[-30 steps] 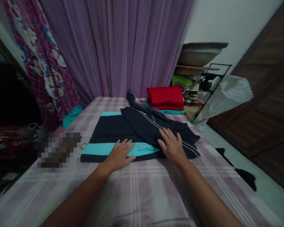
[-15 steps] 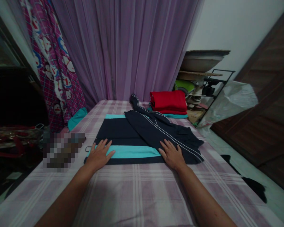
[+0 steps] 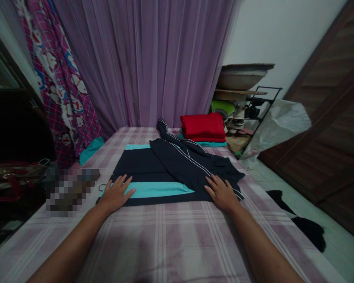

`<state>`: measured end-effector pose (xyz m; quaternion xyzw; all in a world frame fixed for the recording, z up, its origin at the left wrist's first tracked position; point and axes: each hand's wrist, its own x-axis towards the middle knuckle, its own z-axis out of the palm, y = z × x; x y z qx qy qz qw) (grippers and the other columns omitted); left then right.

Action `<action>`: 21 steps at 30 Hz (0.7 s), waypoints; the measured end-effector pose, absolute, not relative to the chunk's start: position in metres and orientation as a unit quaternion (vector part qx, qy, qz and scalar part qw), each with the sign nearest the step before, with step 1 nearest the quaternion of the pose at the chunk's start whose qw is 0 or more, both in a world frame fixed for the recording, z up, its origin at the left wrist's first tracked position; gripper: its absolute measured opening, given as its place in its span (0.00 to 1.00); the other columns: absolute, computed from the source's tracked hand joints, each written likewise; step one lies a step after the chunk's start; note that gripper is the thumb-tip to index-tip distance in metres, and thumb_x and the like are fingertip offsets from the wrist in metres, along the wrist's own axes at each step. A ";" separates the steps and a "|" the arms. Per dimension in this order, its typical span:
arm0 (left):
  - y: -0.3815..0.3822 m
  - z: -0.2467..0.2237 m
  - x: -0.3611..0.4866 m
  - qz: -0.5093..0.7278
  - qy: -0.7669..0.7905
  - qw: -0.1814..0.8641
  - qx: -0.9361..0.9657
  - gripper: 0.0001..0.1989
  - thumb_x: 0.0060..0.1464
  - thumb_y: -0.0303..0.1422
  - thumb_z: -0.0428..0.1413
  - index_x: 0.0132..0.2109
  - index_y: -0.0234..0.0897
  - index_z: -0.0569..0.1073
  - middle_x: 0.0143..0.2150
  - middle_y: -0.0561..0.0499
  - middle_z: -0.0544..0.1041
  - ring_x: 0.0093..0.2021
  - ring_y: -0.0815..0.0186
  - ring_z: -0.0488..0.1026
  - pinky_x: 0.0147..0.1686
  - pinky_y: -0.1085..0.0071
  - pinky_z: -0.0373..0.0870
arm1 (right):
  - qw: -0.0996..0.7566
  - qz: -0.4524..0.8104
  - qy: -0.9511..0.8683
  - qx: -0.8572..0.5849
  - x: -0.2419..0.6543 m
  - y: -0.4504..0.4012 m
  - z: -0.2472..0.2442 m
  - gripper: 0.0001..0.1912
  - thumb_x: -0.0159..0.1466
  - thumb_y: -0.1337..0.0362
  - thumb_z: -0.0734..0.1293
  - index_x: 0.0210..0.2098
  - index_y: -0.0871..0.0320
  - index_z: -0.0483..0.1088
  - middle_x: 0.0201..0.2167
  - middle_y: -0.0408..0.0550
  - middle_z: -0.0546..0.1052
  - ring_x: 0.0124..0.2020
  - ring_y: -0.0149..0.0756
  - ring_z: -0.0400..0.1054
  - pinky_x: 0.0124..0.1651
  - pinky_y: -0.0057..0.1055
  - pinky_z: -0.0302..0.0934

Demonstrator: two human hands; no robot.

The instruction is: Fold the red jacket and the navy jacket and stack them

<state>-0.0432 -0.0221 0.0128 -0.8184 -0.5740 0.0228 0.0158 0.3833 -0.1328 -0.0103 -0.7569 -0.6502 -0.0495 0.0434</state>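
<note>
A dark navy jacket (image 3: pixel 141 165) with turquoise bands and white-striped sleeves lies spread on the bed. One sleeve (image 3: pixel 183 157) is laid diagonally across its body, while the other reaches toward the curtain. My left hand (image 3: pixel 115 194) rests flat on the left end of the near turquoise band, fingers spread. On the right, my right hand (image 3: pixel 222 192) lies flat with fingers apart over the striped sleeve near the jacket's shoulder end. Neither hand grips anything. A small dark hook (image 3: pixel 102 187) shows beside my left hand; what it belongs to is hidden.
Folded red cloth (image 3: pixel 203 126) sits on turquoise cloth at the bed's far side. Purple curtains (image 3: pixel 147 63) hang behind. A rack with a basin (image 3: pixel 243 76) and a white plastic bag (image 3: pixel 286 122) stand at right. Black cloth (image 3: pixel 309 232) lies on the floor. A blurred patch covers something at left.
My right hand has slid rightward along the jacket, onto the striped sleeve. My left hand stays on the turquoise band. The whole view has shifted slightly.
</note>
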 end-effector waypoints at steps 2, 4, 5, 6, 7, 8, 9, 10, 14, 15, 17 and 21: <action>-0.022 0.012 -0.043 0.019 -0.572 0.020 -0.820 0.32 0.63 0.48 0.42 0.69 0.40 0.55 0.71 0.44 0.53 0.71 0.52 0.50 0.66 0.46 0.46 | 0.069 -0.060 -0.652 -0.753 0.383 -0.133 -0.011 0.27 0.70 0.52 0.53 0.63 0.53 0.63 0.66 0.54 0.62 0.66 0.47 0.55 0.64 0.56 0.49; -0.023 0.011 -0.043 0.015 -0.571 0.026 -0.820 0.31 0.63 0.47 0.41 0.69 0.40 0.56 0.71 0.44 0.54 0.70 0.52 0.50 0.65 0.47 0.47 | 0.108 -0.075 -0.659 -0.740 0.383 -0.134 -0.007 0.25 0.70 0.53 0.53 0.60 0.54 0.67 0.64 0.53 0.66 0.64 0.46 0.58 0.64 0.54 0.51; -0.023 0.011 -0.043 0.014 -0.572 0.028 -0.820 0.31 0.63 0.47 0.42 0.69 0.40 0.56 0.71 0.44 0.54 0.70 0.52 0.51 0.65 0.47 0.47 | 0.133 -0.087 -0.664 -0.730 0.385 -0.135 -0.005 0.24 0.70 0.54 0.53 0.58 0.55 0.69 0.62 0.54 0.68 0.63 0.46 0.60 0.63 0.52 0.53; -0.023 0.012 -0.043 0.015 -0.573 0.028 -0.819 0.31 0.62 0.47 0.42 0.69 0.40 0.56 0.71 0.43 0.54 0.70 0.52 0.51 0.65 0.46 0.48 | 0.159 -0.101 -0.669 -0.719 0.388 -0.136 -0.002 0.23 0.70 0.55 0.53 0.56 0.55 0.71 0.60 0.54 0.70 0.62 0.45 0.62 0.63 0.50 0.54; -0.023 0.013 -0.043 0.015 -0.575 0.027 -0.818 0.31 0.62 0.47 0.42 0.69 0.40 0.56 0.71 0.43 0.54 0.70 0.52 0.51 0.65 0.46 0.48 | 0.183 -0.115 -0.671 -0.709 0.392 -0.136 0.000 0.23 0.70 0.56 0.53 0.54 0.56 0.73 0.58 0.54 0.72 0.60 0.44 0.64 0.62 0.48 0.56; -0.022 0.016 -0.043 0.017 -0.577 0.022 -0.816 0.31 0.62 0.47 0.42 0.69 0.41 0.57 0.71 0.43 0.55 0.70 0.52 0.52 0.65 0.46 0.49 | 0.202 -0.127 -0.669 -0.704 0.396 -0.136 0.002 0.23 0.70 0.56 0.53 0.53 0.56 0.73 0.56 0.54 0.74 0.59 0.44 0.65 0.61 0.46 0.57; -0.020 0.019 -0.043 0.021 -0.578 0.016 -0.816 0.31 0.62 0.47 0.42 0.68 0.41 0.58 0.70 0.43 0.56 0.70 0.51 0.53 0.64 0.46 0.50 | 0.211 -0.137 -0.661 -0.707 0.401 -0.136 0.002 0.23 0.70 0.56 0.53 0.53 0.57 0.73 0.56 0.55 0.74 0.59 0.44 0.65 0.60 0.44 0.58; -0.018 0.024 -0.042 0.027 -0.576 0.009 -0.817 0.31 0.61 0.47 0.42 0.67 0.41 0.60 0.70 0.42 0.58 0.69 0.52 0.55 0.63 0.47 0.52 | 0.208 -0.141 -0.650 -0.717 0.405 -0.136 0.000 0.24 0.70 0.56 0.53 0.54 0.58 0.72 0.56 0.56 0.73 0.59 0.44 0.65 0.60 0.44 0.58; 0.001 0.045 -0.031 0.034 -0.555 0.005 -0.831 0.30 0.62 0.48 0.39 0.62 0.38 0.68 0.65 0.41 0.67 0.64 0.53 0.64 0.60 0.51 0.59 | 0.129 -0.122 -0.613 -0.770 0.409 -0.134 -0.011 0.26 0.69 0.55 0.55 0.60 0.59 0.66 0.62 0.58 0.67 0.64 0.50 0.57 0.62 0.50 0.53; 0.007 0.050 -0.025 0.029 -0.548 0.012 -0.836 0.31 0.62 0.48 0.39 0.61 0.37 0.70 0.64 0.40 0.68 0.63 0.52 0.65 0.60 0.51 0.60 | 0.114 -0.117 -0.611 -0.774 0.407 -0.133 -0.014 0.26 0.69 0.55 0.55 0.61 0.58 0.65 0.63 0.58 0.66 0.65 0.50 0.56 0.63 0.51 0.51; 0.020 0.058 -0.008 0.021 -0.527 0.025 -0.849 0.30 0.62 0.47 0.39 0.60 0.35 0.70 0.63 0.40 0.69 0.62 0.53 0.66 0.59 0.53 0.61 | 0.102 -0.113 -0.610 -0.777 0.404 -0.133 -0.016 0.26 0.69 0.55 0.55 0.62 0.57 0.64 0.64 0.57 0.65 0.66 0.50 0.55 0.64 0.52 0.47; 0.047 0.076 0.048 0.013 -0.455 0.043 -0.889 0.24 0.61 0.39 0.43 0.59 0.39 0.71 0.62 0.45 0.71 0.62 0.58 0.67 0.59 0.59 0.63 | 0.096 -0.096 -0.617 -0.776 0.403 -0.133 -0.014 0.26 0.69 0.53 0.56 0.63 0.55 0.63 0.65 0.58 0.63 0.66 0.51 0.54 0.64 0.53 0.46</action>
